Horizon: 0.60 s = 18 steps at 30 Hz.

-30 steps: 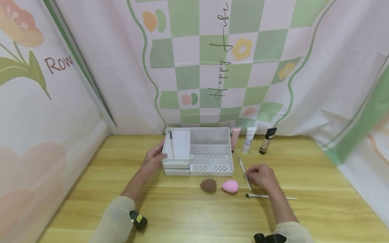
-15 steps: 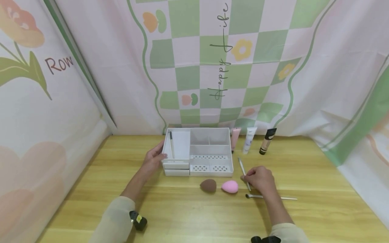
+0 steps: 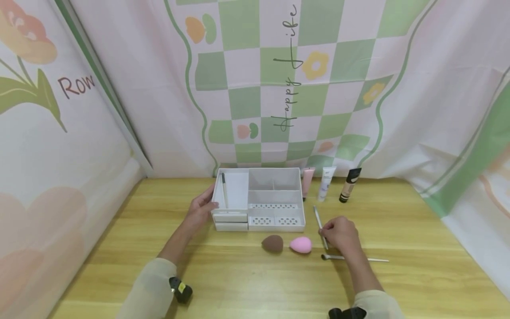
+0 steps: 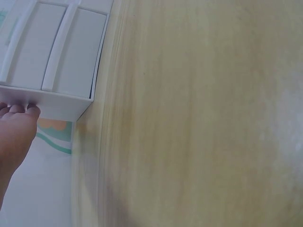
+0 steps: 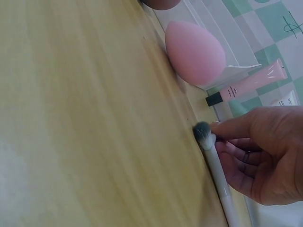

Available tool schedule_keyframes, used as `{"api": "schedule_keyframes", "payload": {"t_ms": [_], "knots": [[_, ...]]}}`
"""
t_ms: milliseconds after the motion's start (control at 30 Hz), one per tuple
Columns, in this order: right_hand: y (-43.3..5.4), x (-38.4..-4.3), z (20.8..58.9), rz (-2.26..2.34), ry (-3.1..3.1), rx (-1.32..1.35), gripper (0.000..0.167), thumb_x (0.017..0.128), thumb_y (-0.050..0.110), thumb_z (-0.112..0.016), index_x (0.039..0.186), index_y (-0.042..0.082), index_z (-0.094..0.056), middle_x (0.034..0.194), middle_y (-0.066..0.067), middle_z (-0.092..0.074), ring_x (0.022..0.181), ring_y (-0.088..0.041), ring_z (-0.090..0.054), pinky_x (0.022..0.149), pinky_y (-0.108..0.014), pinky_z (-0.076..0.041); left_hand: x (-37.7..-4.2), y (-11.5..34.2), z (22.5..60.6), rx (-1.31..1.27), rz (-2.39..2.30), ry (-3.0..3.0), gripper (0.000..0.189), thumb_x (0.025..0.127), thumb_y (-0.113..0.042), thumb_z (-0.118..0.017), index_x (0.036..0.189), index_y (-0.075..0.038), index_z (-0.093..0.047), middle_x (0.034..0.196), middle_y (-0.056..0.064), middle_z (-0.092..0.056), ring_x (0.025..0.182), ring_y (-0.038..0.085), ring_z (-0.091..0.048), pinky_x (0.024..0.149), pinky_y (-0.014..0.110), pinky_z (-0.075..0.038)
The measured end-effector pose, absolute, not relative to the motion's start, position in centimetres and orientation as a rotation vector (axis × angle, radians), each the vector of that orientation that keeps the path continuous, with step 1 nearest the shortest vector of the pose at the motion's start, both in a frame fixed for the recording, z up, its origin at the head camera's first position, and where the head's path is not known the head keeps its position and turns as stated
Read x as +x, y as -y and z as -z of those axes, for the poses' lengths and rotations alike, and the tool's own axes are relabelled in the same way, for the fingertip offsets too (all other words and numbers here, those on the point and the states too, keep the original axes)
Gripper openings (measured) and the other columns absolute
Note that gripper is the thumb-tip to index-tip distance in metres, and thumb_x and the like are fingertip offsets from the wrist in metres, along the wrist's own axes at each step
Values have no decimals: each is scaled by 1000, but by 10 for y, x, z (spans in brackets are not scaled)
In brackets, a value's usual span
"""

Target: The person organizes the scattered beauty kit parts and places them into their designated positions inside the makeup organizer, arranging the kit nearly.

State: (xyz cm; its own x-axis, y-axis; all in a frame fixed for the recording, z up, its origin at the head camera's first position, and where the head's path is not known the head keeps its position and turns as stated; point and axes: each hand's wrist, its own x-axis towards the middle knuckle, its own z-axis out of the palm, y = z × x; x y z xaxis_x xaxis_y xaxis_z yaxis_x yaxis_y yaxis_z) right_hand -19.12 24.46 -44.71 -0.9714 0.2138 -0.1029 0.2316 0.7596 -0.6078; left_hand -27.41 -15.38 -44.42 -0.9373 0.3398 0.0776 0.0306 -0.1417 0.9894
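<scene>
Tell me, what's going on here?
A person's left hand holds the side of a white organizer with one brush lying in it. The right hand is at a slim brush on the table; whether its fingers grip it is unclear. Another brush, a brown sponge and a pink sponge lie nearby, and three tubes stand right of the organizer.

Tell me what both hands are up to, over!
Left hand holding left side of white rectangular plastic organizer. Right hand pinching slim white makeup brush. Possible snag: dark-bristled, white-handled brush lying beneath right forearm.

Cream sleeves (image 3: 149, 283); black wrist cameras (image 3: 186, 295), left yellow-marked.
</scene>
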Motion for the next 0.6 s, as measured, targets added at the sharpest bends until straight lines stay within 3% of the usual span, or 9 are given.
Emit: {"api": "schedule_keyframes", "payload": {"t_ms": [600], "knots": [[-247,-197,444,1020,-2832,349,16,84,17,-72,83,1,-75,71,-7,-69,62,-16,-59,53,-26,-48,-274,154,444,415,-2183,-1914,69,99,4,-45,161,1,-15,172,16,-9,160,34,-12,126,38,-25]]}}
